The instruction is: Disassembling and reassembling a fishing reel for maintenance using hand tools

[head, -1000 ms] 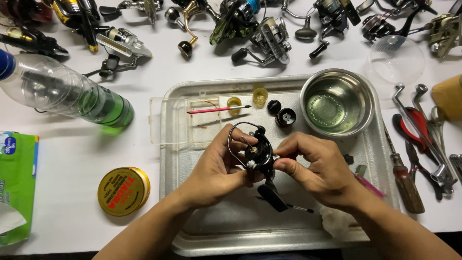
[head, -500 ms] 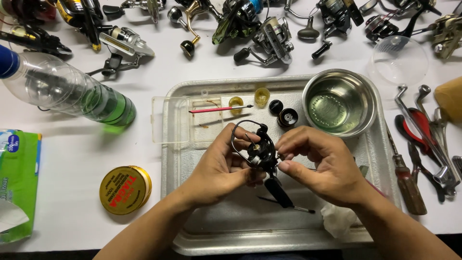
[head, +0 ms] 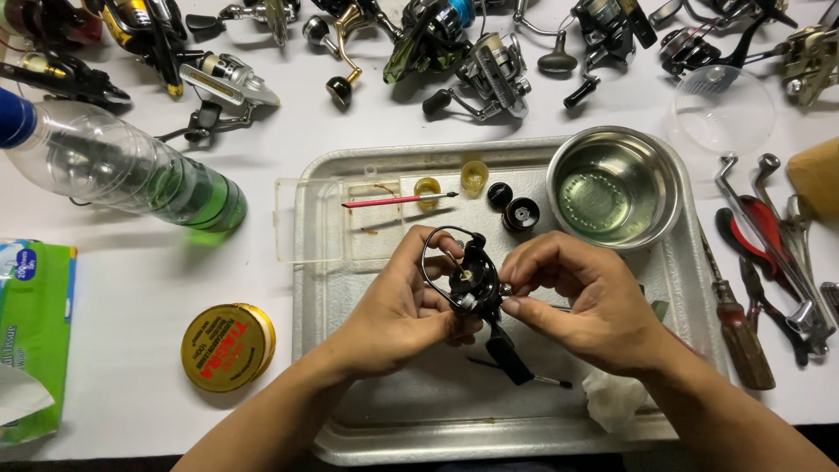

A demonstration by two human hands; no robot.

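Seen from above, a person's two bare hands meet over a metal tray point(head: 350, 437) on a white surface point(head: 131, 288). The left hand point(head: 398, 306) grips a black fishing reel point(head: 472, 284) from the left, fingers wrapped around its body, and holds it above the middle of the tray. The reel's thin wire bail curves over the left fingers, and its black handle points down toward the person. The right hand point(head: 585, 297) closes in from the right, thumb and forefinger pinched together at the reel's side; what they pinch is too small to tell.

Inside the tray, at its upper right, stands a steel bowl point(head: 614, 188) holding a little greenish liquid. Just left of the bowl lie two small black round parts point(head: 514, 208). Further left, a red-handled brush point(head: 398, 200) rests across a clear plastic box point(head: 332, 218) that overlaps the tray's left rim. A crumpled white tissue point(head: 612, 398) lies near the tray's lower right corner.

Left of the tray sit a round yellow tin point(head: 227, 345), a clear plastic bottle point(head: 122, 170) on its side with green liquid, and a green tissue pack point(head: 31, 341) at the edge. Right of the tray lie a wooden-handled screwdriver point(head: 738, 328) and red-handled pliers point(head: 769, 232). Several more fishing reels point(head: 489, 74) line the top of the surface.
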